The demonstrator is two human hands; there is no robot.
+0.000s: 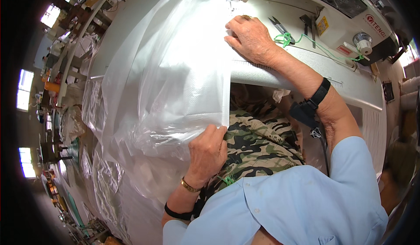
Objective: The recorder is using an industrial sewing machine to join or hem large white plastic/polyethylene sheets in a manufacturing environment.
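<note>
A translucent white plastic sheet (183, 83) drapes over the table and down toward my lap, with a straight folded hem along its right edge. My left hand (208, 151) pinches the lower end of that hem, fingers closed above my lap. Up near the sewing machine's needle area (232, 8), my right hand (250, 37) has its fingers curled and pressed on the sheet's upper hem; the fingertips are partly lost in bright light. The hem runs taut between both hands.
Right of my right hand lie thread snips (281, 29) on a green cord (321, 48) and a dark, hammer-shaped tool (306, 24). The sewing machine body (350, 22) stands at the upper right. More crumpled plastic (105, 188) hangs at the left.
</note>
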